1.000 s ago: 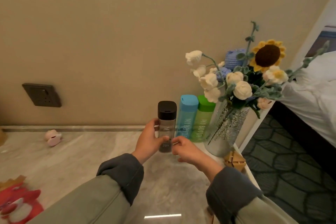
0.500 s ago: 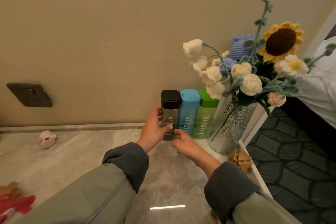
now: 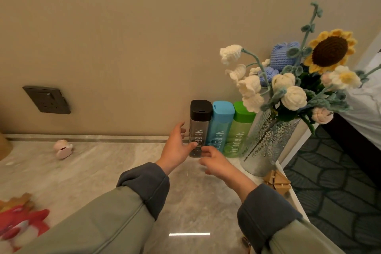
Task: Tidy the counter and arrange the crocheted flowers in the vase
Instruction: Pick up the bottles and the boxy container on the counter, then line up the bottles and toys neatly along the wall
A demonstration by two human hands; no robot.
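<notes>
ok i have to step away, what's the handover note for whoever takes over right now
Left hand: open, fingers spread beside the black-capped bottle, not gripping it.
Right hand: open, loosely curled in front of that bottle's base, holding nothing.
Things: black-capped bottle upright against the wall, in a row with the blue bottle and green bottle, next to the vase holding the crocheted flowers.
Done: bottles lined up, flowers in vase.
Left: pink trinket, red plush toy and wooden puzzle lie loose on the counter.
</notes>
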